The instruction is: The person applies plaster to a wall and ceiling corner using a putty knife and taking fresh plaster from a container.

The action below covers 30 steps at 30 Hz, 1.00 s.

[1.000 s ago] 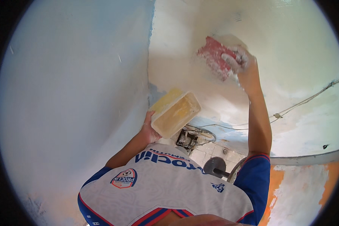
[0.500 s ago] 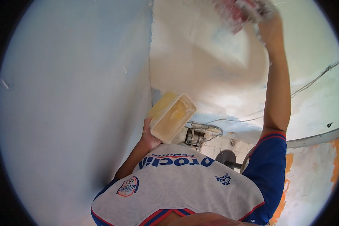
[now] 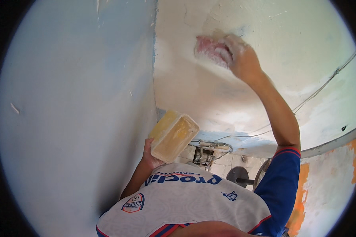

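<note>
My left hand (image 3: 148,157) grips the lower left side of a rectangular, yellowish plastic tub (image 3: 162,125), its fingers partly hidden. The tub is tilted, and pale paste coats its inside. Raised against the upper wall, my right hand (image 3: 241,55) is closed around a flat red spreader (image 3: 213,50) smeared with white paste. Motion blurs the spreader, and its grip end is hidden in my fingers. White smears cover my right fingers. The spreader lies close to or on the pale, patchy wall surface (image 3: 186,79).
A light-blue wall (image 3: 75,98) stands at the left and meets the pale wall in a corner. A thin cable (image 3: 316,93) crosses the wall at the right. Below are floor tiles, a dark round object (image 3: 237,175) and a paste-spattered device (image 3: 203,155). Orange paint patches show at the lower right.
My right hand has come down and left across the wall with the red spreader. The tub in my left hand sits slightly lower and farther left in view.
</note>
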{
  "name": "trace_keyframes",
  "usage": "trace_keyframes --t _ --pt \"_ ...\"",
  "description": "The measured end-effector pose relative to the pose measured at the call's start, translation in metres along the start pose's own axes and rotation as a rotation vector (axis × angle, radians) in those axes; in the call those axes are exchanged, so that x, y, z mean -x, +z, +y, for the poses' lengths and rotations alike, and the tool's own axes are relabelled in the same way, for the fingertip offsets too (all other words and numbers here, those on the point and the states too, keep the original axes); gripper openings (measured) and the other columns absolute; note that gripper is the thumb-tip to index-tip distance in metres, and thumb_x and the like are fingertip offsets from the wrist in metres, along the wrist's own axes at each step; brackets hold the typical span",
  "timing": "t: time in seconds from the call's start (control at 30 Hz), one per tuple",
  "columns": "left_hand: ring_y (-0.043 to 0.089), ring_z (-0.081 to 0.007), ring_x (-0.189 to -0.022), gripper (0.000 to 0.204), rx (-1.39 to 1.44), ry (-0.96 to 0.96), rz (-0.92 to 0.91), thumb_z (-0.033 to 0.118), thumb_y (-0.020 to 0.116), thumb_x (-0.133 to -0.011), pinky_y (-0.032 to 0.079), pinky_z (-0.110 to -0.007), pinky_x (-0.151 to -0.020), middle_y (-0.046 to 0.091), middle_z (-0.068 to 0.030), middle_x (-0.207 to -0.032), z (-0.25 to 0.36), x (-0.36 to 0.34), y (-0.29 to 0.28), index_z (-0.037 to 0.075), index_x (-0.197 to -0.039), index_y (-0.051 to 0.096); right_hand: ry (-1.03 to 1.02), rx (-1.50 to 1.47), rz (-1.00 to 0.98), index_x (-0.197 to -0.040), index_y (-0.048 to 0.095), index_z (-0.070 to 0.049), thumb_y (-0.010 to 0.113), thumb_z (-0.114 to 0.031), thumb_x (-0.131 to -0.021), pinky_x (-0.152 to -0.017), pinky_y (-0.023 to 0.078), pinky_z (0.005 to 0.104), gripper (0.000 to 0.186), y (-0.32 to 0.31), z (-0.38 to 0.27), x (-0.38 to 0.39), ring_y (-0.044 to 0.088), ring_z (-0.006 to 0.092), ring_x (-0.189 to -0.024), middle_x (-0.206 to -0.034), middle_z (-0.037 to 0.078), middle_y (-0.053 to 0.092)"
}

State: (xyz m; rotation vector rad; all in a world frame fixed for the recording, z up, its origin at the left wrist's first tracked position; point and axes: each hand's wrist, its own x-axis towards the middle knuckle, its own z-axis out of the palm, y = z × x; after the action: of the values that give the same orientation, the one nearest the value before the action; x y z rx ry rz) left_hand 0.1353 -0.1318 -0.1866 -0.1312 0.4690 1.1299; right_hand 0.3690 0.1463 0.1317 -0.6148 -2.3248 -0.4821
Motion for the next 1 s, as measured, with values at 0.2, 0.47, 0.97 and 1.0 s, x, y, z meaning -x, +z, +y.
trace_keyframes --t 0.2,0.47,0.97,1.0 --pt "0.059 -0.0334 -0.134 0.075 0.079 0.067 -0.057 0.057 0.042 -0.096 0.051 -0.057 -0.108 0.055 -0.0137 -0.153 -0.003 0.006 -0.009 0.014 -0.157 0.044 0.455 -0.499 0.382 -0.110 0.073 -0.007 0.067 -0.019 -0.100 -0.074 0.058 0.0359 0.017 -0.107 0.001 -0.050 0.074 0.0223 -0.080 -0.098 0.008 0.077" --pt "0.060 -0.0359 -0.133 0.075 0.112 0.051 -0.010 0.057 0.041 -0.095 0.050 -0.058 -0.108 0.057 -0.0152 -0.150 -0.003 0.004 -0.009 0.013 -0.156 0.044 -0.171 0.020 0.082 -0.113 0.065 -0.001 0.068 -0.015 -0.100 -0.061 0.059 0.0369 0.019 -0.023 -0.014 0.004 0.075 0.0301 -0.075 -0.096 0.017 0.075" --pt "0.058 -0.0359 -0.134 0.079 0.022 0.029 -0.014 0.060 0.036 -0.093 0.049 -0.058 -0.107 0.055 -0.0141 -0.151 0.002 0.002 -0.007 0.013 -0.156 0.045 0.144 0.016 0.372 -0.114 0.062 -0.006 0.065 -0.020 -0.101 -0.064 0.058 0.0420 0.019 -0.095 0.028 -0.041 0.073 0.0383 -0.073 -0.085 0.015 0.075" --pt "0.058 -0.0359 -0.134 0.080 0.006 0.057 0.019 0.061 0.036 -0.093 0.049 -0.059 -0.107 0.056 -0.0136 -0.151 0.001 0.002 -0.015 0.014 -0.156 0.045 0.309 -0.138 0.536 -0.113 0.062 -0.007 0.066 -0.019 -0.101 -0.062 0.057 0.0417 0.018 -0.111 0.017 -0.048 0.072 0.0356 -0.069 -0.080 0.015 0.072"
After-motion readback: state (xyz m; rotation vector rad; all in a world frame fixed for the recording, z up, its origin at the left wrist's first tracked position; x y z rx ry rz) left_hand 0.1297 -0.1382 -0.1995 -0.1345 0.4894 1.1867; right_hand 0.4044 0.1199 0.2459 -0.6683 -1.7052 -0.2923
